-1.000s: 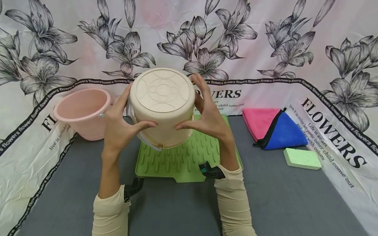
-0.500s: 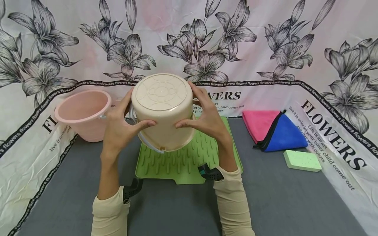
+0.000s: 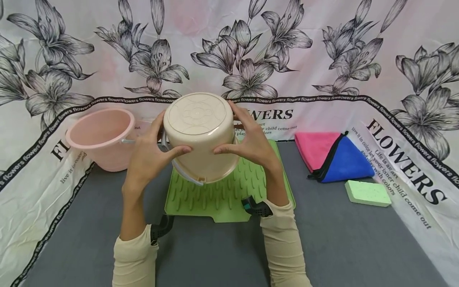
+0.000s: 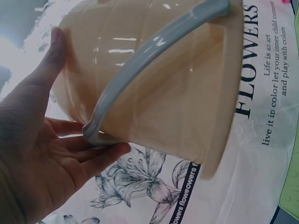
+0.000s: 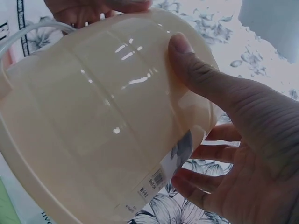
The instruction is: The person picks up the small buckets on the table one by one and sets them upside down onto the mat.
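A cream bucket (image 3: 201, 137) hangs upside down in the air above the green mat, its round base tipped up toward the head camera. Its grey handle (image 4: 140, 56) droops along the side by the left hand. My left hand (image 3: 147, 153) grips the bucket's left side, thumb at the front and fingers behind. On the opposite side my right hand (image 3: 254, 141) holds it the same way. In the right wrist view a sticker with a barcode (image 5: 159, 177) shows on the wall near the right fingers. The bucket's inside is hidden.
A pink bucket (image 3: 100, 135) stands at the left. The green ribbed mat (image 3: 229, 195) lies on the grey tabletop (image 3: 211, 255). At the right are folded pink and blue cloths (image 3: 348, 161) and a light green sponge (image 3: 368, 193). A flower-printed sheet (image 3: 287, 79) covers the back.
Both hands have lowered the cream bucket slightly and shifted it a little to the right. Its base faces the head camera less squarely. Both hands keep their hold.
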{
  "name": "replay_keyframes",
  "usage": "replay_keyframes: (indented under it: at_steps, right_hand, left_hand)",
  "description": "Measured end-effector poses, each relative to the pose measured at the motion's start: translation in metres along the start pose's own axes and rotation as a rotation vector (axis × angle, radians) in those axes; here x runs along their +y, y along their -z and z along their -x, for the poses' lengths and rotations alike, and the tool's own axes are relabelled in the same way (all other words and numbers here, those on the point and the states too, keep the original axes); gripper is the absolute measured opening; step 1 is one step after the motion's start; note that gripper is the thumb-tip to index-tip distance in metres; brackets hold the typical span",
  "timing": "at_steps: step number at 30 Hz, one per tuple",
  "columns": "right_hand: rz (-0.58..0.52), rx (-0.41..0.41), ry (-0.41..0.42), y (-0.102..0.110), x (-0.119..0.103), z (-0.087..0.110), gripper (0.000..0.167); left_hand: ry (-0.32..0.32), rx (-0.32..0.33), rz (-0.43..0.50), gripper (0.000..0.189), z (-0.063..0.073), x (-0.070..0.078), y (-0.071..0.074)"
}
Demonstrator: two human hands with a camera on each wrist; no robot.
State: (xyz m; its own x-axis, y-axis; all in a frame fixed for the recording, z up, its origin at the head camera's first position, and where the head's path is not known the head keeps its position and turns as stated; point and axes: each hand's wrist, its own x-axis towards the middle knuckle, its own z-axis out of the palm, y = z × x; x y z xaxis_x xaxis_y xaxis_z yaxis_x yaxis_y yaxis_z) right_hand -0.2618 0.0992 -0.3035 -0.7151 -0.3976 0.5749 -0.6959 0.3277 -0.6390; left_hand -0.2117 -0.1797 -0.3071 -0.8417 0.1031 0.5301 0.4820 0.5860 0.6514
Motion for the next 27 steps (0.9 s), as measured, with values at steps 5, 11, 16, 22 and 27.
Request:
replay_keyframes:
  at_steps: [5, 11, 16, 22, 27]
  right_hand:
    - [-0.001, -0.056, -0.042, -0.002, 0.006, -0.001, 0.122]
    - [-0.022, -0.094, -0.071, -0.007, 0.011, -0.004, 0.119]
    - [-0.026, -0.163, -0.122, -0.012, 0.016, -0.005, 0.117]
    - [-0.038, -0.238, -0.178, -0.02, 0.024, -0.008, 0.117]
    - [-0.051, -0.268, -0.203, -0.025, 0.031, -0.01, 0.12]
  left_hand:
    - [0.028, -0.032, -0.038, 0.102, -0.001, -0.006, 0.001]
    - [0.009, -0.042, -0.19, 0.097, -0.002, -0.012, 0.001]
    - [0.02, -0.099, -0.255, 0.094, -0.001, -0.015, -0.001]
    - [0.045, -0.159, -0.26, 0.095, -0.004, -0.021, -0.002]
    - [0.081, -0.179, -0.265, 0.101, -0.005, -0.028, -0.005]
